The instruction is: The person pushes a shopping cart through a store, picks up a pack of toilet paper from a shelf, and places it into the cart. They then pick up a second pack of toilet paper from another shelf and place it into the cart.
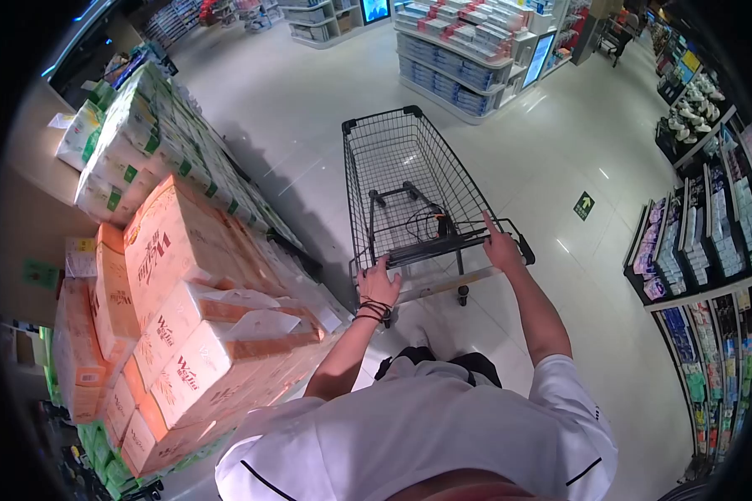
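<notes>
A black wire shopping cart [468, 179] stands straight ahead of me on the pale floor. Its push handle [430, 250] crosses in front of my body. My left hand [379, 284], with dark bands at the wrist, is closed over the left end of this handle. Toward the right end, my right hand [501, 249] grips the handle too, one finger pointing forward along the cart's side. Near the handle, a thin dark cord or wire with an orange part [437, 224] shows; what it belongs to I cannot make out.
Orange tissue packs [180, 259] are stacked close on my left, with white-and-green packs [154, 138] beyond. A display island [459, 63] with boxes stands ahead. Shelves of packaged goods [698, 242] line the right. A green arrow sign [584, 205] marks the floor.
</notes>
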### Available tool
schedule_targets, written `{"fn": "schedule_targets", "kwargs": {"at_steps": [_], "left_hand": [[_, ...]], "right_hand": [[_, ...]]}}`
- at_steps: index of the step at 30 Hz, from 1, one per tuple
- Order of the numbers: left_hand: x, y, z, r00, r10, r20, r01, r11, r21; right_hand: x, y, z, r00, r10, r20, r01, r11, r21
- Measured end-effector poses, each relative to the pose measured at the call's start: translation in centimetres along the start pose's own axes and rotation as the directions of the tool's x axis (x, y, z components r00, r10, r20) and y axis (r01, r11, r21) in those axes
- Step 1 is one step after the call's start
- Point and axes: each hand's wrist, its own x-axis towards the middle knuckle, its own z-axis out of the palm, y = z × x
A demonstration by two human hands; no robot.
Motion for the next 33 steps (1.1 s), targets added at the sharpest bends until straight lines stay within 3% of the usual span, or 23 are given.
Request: {"fn": "schedule_targets", "kwargs": {"at_steps": [2, 3, 8, 11, 17, 19, 23, 26, 29, 33], "left_hand": [[-1.0, 1.3, -1.6, 0.998, -0.055, 0.013, 0.055, 0.998, -0.026], [3.9, 1.9, -2.5, 0.998, -0.062, 0.0, 0.062, 0.997, -0.044], [6.4, 0.8, -2.9, 0.99, -0.137, -0.016, 0.137, 0.99, -0.038], [9.5, 1.3, -2.7, 0.983, -0.179, -0.047, 0.174, 0.981, -0.085], [17.4, -0.3, -3.1, 0.946, -0.308, -0.103, 0.306, 0.951, -0.037], [19.8, -1.5, -2.8, 0.939, -0.301, -0.167, 0.294, 0.954, -0.064], [24.4, -2.0, -4.7, 0.935, -0.323, -0.148, 0.323, 0.946, -0.019], [27.2, -4.8, -3.6, 0.94, -0.289, -0.181, 0.313, 0.941, 0.125], [29.4, -4.9, -5.4, 0.902, -0.4, -0.161, 0.407, 0.913, 0.017], [32.0, -6.2, -6.3, 0.885, -0.437, -0.159, 0.431, 0.899, -0.074]], "right_hand": [[-0.1, -0.2, 0.0, 1.0, 0.004, 0.022, -0.004, 1.0, -0.011], [5.1, -0.4, -1.4, 1.0, -0.014, -0.012, 0.013, 1.0, -0.027], [9.8, -1.1, -0.4, 0.997, -0.08, 0.0, 0.08, 0.997, 0.003], [16.0, 0.0, 0.6, 0.986, -0.139, -0.089, 0.139, 0.99, -0.004], [26.1, -4.9, -1.2, 0.977, -0.214, 0.003, 0.213, 0.976, 0.042], [29.4, -5.9, -1.4, 0.965, -0.263, 0.019, 0.262, 0.964, 0.051], [36.5, -7.1, 0.8, 0.952, -0.304, -0.008, 0.305, 0.952, 0.041], [40.2, -9.5, -0.4, 0.945, -0.316, 0.084, 0.313, 0.948, 0.053], [42.7, -11.3, -0.9, 0.93, -0.321, 0.178, 0.319, 0.947, 0.041], [46.2, -13.4, -1.2, 0.92, -0.315, 0.234, 0.323, 0.946, 0.001]]}}
